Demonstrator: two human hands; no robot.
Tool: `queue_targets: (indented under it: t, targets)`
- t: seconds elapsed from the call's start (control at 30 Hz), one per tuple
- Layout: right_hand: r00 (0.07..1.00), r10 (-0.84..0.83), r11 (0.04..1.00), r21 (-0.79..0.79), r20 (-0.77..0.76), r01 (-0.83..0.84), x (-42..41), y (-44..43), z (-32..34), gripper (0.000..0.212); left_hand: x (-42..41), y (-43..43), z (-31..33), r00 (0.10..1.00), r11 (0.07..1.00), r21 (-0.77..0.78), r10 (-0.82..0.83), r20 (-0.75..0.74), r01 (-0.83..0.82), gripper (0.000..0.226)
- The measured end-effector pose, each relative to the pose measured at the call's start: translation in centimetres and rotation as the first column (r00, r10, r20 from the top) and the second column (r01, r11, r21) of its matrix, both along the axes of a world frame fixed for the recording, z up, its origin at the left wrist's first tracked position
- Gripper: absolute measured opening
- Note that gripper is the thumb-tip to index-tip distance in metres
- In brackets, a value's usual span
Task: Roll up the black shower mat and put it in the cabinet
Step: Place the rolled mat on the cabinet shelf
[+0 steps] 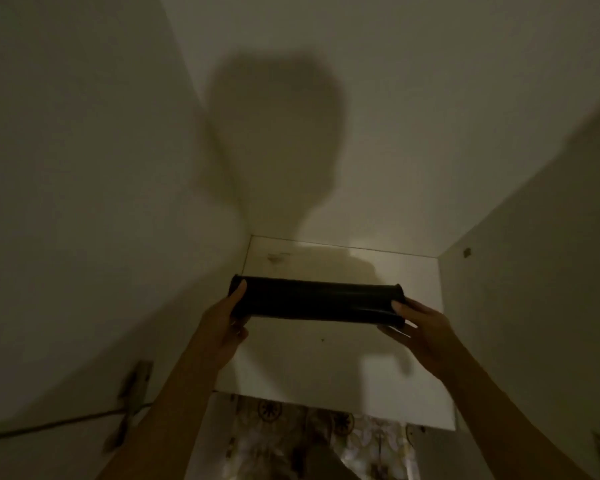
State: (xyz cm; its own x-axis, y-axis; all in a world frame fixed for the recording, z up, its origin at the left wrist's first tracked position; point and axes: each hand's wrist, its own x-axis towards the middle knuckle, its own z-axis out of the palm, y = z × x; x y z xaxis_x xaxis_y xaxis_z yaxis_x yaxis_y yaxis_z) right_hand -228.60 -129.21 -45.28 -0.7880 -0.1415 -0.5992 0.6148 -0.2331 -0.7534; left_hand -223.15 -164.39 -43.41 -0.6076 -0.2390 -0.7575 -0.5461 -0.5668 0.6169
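Observation:
The black shower mat (316, 301) is rolled into a tight tube and lies crosswise inside the white cabinet (499, 306), just above its bottom shelf (309, 362). My left hand (226, 320) grips the roll's left end, thumb on top. My right hand (416, 323) holds the right end, thumb pressed on the roll and fingers underneath. Whether the roll touches the shelf I cannot tell; its shadow falls on the shelf behind it.
The cabinet's side walls stand close on left (101, 202) and right, with the back panel (361, 133) behind. A metal hinge (136, 393) sits on the left wall near the front. Patterned floor tiles (309, 441) show below the shelf's front edge.

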Motion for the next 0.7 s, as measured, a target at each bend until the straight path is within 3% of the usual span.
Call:
queue_targets:
  t: [0.13, 0.27, 0.43, 0.53, 0.7]
  targets:
    - [0.999, -0.011, 1.000, 0.001, 0.046, 0.011, -3.6, -1.3, -3.6, 0.043, -3.7, -1.1, -2.6, 0.999, 1.000, 0.022, 0.009, 0.043, -0.010, 0.044]
    - [0.997, -0.032, 0.998, 0.047, 0.076, 0.028, -9.5, -5.5, -10.4, 0.048, -9.7, -3.0, -10.3, 0.975, 0.980, 0.062, 0.183, 0.127, -0.192, 0.038]
    - [0.979, -0.137, 0.991, 0.008, 0.150, 0.137, -14.9, -8.4, -17.5, 0.047, -16.1, -4.2, -17.9, 0.928, 0.918, 0.147, 0.356, 0.106, -0.369, 0.023]
    - [0.968, -0.205, 0.979, 0.020, 0.147, 0.205, -19.0, -10.0, -21.5, 0.046, -20.7, -5.2, -22.5, 0.930, 0.916, 0.164, 0.357, 0.084, -0.366, 0.024]
    - [0.946, -0.300, 0.954, 0.056, 0.126, 0.295, -22.5, -13.3, -28.8, 0.024, -25.2, -6.3, -30.3, 0.910, 0.902, 0.119, 0.410, 0.061, -0.414, 0.041]
